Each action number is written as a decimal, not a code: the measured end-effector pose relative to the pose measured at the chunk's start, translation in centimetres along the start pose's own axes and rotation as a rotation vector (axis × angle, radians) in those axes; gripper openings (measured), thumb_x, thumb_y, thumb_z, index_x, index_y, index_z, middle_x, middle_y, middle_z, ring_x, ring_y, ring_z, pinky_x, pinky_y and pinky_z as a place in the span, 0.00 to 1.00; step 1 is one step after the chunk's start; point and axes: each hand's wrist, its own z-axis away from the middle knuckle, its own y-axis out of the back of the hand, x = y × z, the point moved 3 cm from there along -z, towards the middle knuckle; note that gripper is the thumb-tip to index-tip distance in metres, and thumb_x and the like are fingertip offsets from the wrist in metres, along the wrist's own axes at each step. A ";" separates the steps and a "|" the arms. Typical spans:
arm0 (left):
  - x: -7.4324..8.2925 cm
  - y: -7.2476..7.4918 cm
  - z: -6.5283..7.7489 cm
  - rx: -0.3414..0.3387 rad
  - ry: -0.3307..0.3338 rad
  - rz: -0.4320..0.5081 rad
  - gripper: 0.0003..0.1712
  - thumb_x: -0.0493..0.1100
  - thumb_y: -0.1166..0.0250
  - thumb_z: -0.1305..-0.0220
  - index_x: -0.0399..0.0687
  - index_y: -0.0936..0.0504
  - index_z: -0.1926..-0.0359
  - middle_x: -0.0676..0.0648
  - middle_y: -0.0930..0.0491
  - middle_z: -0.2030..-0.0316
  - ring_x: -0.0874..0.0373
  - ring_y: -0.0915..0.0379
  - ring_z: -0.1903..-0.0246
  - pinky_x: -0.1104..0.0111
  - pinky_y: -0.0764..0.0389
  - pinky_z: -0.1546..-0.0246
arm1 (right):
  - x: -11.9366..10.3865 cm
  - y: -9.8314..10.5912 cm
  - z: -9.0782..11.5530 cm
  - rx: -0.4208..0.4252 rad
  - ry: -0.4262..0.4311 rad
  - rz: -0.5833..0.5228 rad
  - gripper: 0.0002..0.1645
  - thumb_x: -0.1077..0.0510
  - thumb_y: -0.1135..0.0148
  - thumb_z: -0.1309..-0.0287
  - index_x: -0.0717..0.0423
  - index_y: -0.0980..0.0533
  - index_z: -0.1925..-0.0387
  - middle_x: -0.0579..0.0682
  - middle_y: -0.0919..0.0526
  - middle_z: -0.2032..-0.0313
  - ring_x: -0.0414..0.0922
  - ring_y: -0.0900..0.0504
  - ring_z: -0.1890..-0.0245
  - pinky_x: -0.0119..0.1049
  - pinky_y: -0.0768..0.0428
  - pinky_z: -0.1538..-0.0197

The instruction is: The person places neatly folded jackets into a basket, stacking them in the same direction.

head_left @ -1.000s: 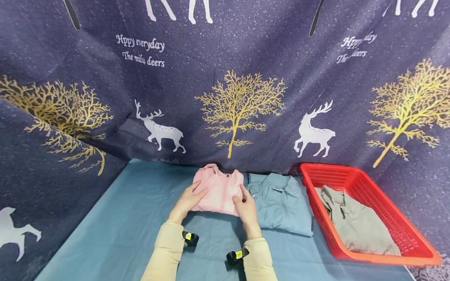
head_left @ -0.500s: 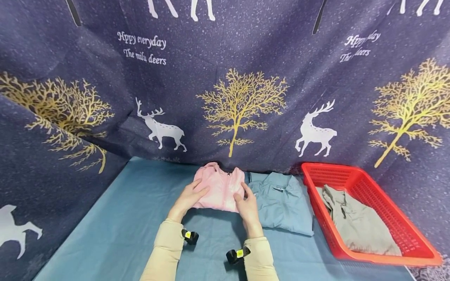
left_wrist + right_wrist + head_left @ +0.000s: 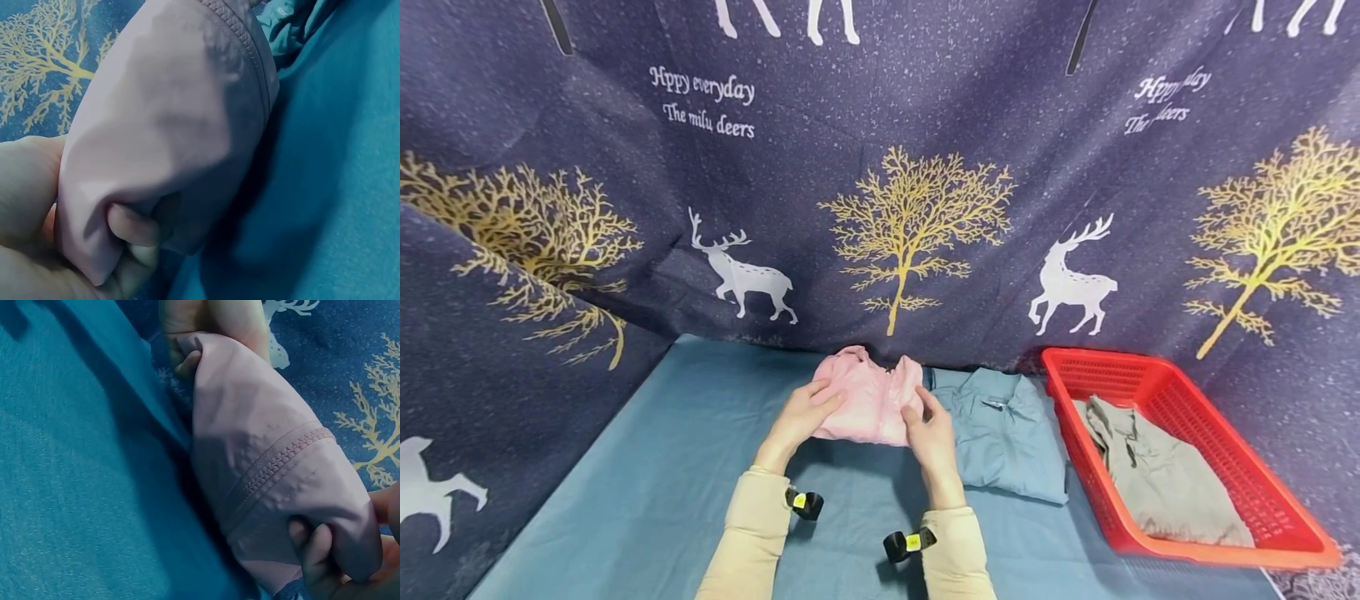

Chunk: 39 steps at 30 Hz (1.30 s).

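A pink zip jacket [image 3: 868, 400], folded into a compact bundle, is held between both hands in the head view. My left hand [image 3: 797, 421] grips its left side, thumb on the front; in the left wrist view, fingertips [image 3: 134, 226] press into the fabric. The right side is gripped by my right hand [image 3: 931, 433]. Its fingers [image 3: 317, 547] pinch the cloth beside the zipper [image 3: 287, 456] in the right wrist view. Shadow lies under the jacket's lower edge on the blue cloth. Part of each hand is hidden behind the jacket.
Just right of the pink jacket lies a folded blue-grey jacket [image 3: 1003, 442]. Farther right stands a red plastic basket [image 3: 1240, 454] with a folded grey garment [image 3: 1172, 475] inside. Dark blue printed curtain [image 3: 917, 108] hangs behind the blue-covered table [image 3: 647, 492].
The pink jacket's lower edge has risen slightly, away from the person, and both hands move with it, still gripping its sides. The blue-grey jacket and basket stay put.
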 end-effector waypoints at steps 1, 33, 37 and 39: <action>0.2 0.0 0.0 0.004 -0.005 0.000 0.33 0.46 0.34 0.35 0.28 0.30 0.36 0.31 0.32 0.37 0.41 0.41 0.33 0.51 0.42 0.33 | -0.2 0.1 0.0 0.003 0.001 -0.001 0.28 0.67 0.40 0.40 0.64 0.27 0.38 0.65 0.22 0.46 0.54 0.24 0.45 0.49 0.26 0.44; 6.1 -1.3 2.4 -0.012 -0.162 -0.080 0.28 0.49 0.33 0.37 0.47 0.22 0.38 0.44 0.25 0.40 0.50 0.32 0.38 0.52 0.34 0.38 | -6.5 6.8 1.4 -0.015 0.069 -0.108 0.28 0.73 0.44 0.42 0.66 0.27 0.38 0.59 0.19 0.72 0.37 0.29 0.87 0.27 0.30 0.83; 6.7 -2.4 2.7 -0.042 -0.197 -0.070 0.28 0.49 0.32 0.37 0.49 0.22 0.38 0.46 0.23 0.42 0.52 0.28 0.43 0.54 0.29 0.42 | -4.7 8.4 0.7 0.014 0.070 -0.118 0.28 0.72 0.42 0.41 0.59 0.25 0.38 0.57 0.18 0.69 0.36 0.27 0.84 0.27 0.28 0.83; 6.9 -3.2 2.8 -0.062 -0.219 -0.069 0.27 0.49 0.32 0.38 0.49 0.22 0.38 0.46 0.22 0.44 0.54 0.25 0.50 0.57 0.26 0.48 | -4.0 9.3 0.5 0.027 0.080 -0.108 0.27 0.72 0.42 0.41 0.57 0.24 0.39 0.57 0.18 0.68 0.36 0.26 0.83 0.27 0.28 0.82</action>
